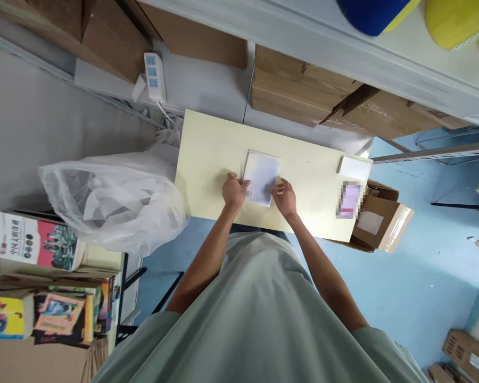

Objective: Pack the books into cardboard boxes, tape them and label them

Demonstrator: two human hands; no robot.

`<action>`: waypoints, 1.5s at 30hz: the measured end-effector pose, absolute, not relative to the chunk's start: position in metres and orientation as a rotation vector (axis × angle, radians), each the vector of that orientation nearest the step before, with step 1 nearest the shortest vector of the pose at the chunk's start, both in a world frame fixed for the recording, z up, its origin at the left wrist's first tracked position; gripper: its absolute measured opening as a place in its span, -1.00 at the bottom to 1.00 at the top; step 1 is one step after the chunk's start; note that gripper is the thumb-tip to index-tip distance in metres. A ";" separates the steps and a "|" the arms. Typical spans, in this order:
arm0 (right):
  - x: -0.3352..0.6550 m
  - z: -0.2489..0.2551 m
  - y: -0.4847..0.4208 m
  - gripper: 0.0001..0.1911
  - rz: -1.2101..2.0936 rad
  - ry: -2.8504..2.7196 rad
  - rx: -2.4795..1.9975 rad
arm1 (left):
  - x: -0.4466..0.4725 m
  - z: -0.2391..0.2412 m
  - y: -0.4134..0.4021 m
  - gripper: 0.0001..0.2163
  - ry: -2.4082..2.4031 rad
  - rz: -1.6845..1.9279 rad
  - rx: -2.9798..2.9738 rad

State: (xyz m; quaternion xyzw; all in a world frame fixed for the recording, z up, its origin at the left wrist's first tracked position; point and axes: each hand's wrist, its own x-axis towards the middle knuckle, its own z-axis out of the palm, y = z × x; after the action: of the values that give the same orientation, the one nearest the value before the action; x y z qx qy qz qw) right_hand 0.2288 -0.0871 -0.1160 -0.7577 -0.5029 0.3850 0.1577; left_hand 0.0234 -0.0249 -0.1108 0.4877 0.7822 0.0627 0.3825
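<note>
A pale white book (263,175) with a barcode near its lower left corner lies flat on the cream table (211,143). What looks like clear film shows along its left edge. My left hand (234,190) grips that edge low down, thumb on top and fingers curled. At the lower right edge, my right hand (285,199) rests with its fingers bent and apart, the thumb side against the book. Farther right on the table are a white pad or box (355,168) and a blurred-out pinkish rectangle (348,200).
A clear plastic bag (143,207) with white scraps hangs left of the table. Books (64,314) are stacked at lower left. An opened cardboard box (383,223) stands off the right end. Behind are cartons (291,90), a power strip (155,77) and an overhead shelf (303,37).
</note>
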 end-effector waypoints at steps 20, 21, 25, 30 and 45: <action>0.049 -0.123 0.017 -0.43 0.966 -1.354 -2.255 | -0.129 -0.110 0.056 -0.86 1.931 0.374 1.276; 0.039 -0.125 0.027 -0.43 0.943 -1.382 -2.251 | -0.139 -0.112 0.063 -0.85 1.937 0.380 1.275; 0.022 -0.124 0.047 -0.43 0.916 -1.418 -2.285 | -0.154 -0.116 0.078 -0.83 1.914 0.398 1.274; 0.026 -0.108 0.039 -0.41 0.979 -1.442 -2.269 | -0.160 -0.103 0.064 -0.75 1.853 0.433 1.276; -0.015 -0.019 -0.105 -0.65 1.016 -1.671 -1.665 | -0.234 0.001 -0.129 -0.67 1.730 1.006 1.220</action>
State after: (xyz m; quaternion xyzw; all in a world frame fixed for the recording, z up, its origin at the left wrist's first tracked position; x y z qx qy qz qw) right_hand -0.0150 -0.1052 -0.0186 -0.6217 -0.6242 0.3793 0.2828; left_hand -0.2338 -0.1292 0.0013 0.4796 0.6800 0.3957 0.3885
